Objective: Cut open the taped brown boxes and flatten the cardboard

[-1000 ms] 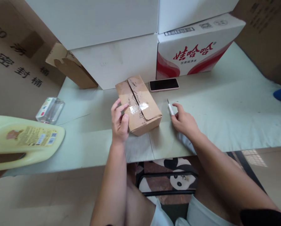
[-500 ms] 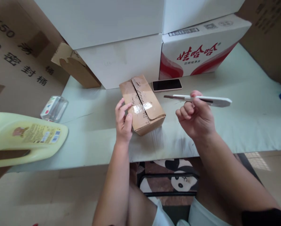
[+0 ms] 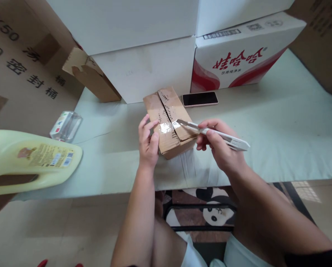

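A small brown cardboard box rests on the pale green tabletop, with shiny clear tape across its top seam. My left hand presses against the box's left side, its fingers apart and the tips on the top edge. In my right hand is a white utility knife, gripped between thumb and fingers. The knife's blade is out and its tip is at the tape beside the seam, though whether it touches cannot be made out.
Behind the box lies a phone, in front of stacked white cartons and a red-and-white carton. To the left are a yellow jug, a clear plastic container and an open cardboard box. The table's front edge is near my arms.
My right hand has moved left and slightly down, bringing the knife blade over the box top. The left hand stays at the box's left side.
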Tool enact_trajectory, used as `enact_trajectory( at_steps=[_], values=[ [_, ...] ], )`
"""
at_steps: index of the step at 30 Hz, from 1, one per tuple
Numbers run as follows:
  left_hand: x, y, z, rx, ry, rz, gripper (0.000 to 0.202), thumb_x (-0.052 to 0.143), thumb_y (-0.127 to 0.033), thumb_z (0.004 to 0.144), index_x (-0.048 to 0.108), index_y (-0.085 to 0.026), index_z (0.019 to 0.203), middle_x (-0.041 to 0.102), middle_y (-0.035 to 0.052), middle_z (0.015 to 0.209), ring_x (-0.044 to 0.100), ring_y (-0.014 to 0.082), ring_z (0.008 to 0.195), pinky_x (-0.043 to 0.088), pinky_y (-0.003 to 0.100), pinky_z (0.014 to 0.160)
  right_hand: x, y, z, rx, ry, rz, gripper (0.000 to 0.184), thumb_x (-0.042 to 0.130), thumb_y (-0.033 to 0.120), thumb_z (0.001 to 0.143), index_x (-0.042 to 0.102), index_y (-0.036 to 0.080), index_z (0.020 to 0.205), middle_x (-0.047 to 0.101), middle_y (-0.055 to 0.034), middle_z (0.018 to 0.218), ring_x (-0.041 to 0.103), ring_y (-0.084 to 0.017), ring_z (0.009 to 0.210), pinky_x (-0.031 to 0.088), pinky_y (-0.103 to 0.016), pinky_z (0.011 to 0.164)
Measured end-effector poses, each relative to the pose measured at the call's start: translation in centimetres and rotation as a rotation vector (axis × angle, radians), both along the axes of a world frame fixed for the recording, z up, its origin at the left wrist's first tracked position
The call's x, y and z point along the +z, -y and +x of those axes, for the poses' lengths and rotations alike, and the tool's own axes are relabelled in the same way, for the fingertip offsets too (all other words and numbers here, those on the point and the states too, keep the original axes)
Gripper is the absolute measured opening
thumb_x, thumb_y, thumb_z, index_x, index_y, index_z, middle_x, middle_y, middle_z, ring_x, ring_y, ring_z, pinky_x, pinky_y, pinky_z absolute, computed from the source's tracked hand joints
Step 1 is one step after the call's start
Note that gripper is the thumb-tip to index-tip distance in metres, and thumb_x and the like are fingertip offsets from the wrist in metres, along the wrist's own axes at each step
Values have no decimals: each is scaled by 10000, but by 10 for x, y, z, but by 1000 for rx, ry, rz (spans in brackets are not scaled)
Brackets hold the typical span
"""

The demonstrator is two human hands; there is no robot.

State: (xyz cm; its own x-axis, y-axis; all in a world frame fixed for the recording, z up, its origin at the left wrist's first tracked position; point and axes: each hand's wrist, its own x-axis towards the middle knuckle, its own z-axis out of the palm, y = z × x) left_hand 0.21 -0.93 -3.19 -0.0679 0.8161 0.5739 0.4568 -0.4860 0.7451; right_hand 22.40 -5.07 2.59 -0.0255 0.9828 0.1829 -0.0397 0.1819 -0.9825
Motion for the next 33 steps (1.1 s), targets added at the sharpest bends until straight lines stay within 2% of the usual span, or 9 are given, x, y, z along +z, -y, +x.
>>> enact_trajectory(
  at_steps=[6, 14, 21, 33],
  values=[
    [0, 0, 0, 4, -8, 1, 369, 446, -470, 993, 666, -244, 1186, 520, 113, 1463, 444, 285, 1436, 327, 514, 1214, 8, 6, -4, -19, 241, 37, 138, 579, 351, 944, 637, 236, 995, 698, 27, 704, 665, -137, 619, 521, -292, 604],
    [0, -1, 1, 19, -13, -1, 348, 455, -449, 983, 665, -246, 1171, 528, 105, 1452, 423, 286, 1454, 293, 526, 1232, 16, 10, -8, -94, 443, 110, 94, 589, 334, 874, 599, 241, 874, 666, 40, 607, 589, -122, 493, 445, -278, 523],
    [1, 0, 3, 15, 4, 3, 343, 442, -437, 993, 660, -244, 1175, 523, 107, 1463, 423, 285, 1452, 297, 523, 1230, 12, 10, -12, -50, 445, 173, 90, 576, 327, 880, 600, 249, 919, 692, 30, 648, 604, -125, 513, 442, -271, 522],
    [0, 1, 2, 14, -4, 2, 329, 442, -395, 977, 658, -235, 1167, 533, 112, 1422, 424, 274, 1441, 305, 500, 1227, 12, 13, -8, -107, 409, 203, 49, 580, 278, 849, 605, 239, 831, 616, 53, 549, 533, -109, 435, 415, -264, 465]
  ],
)
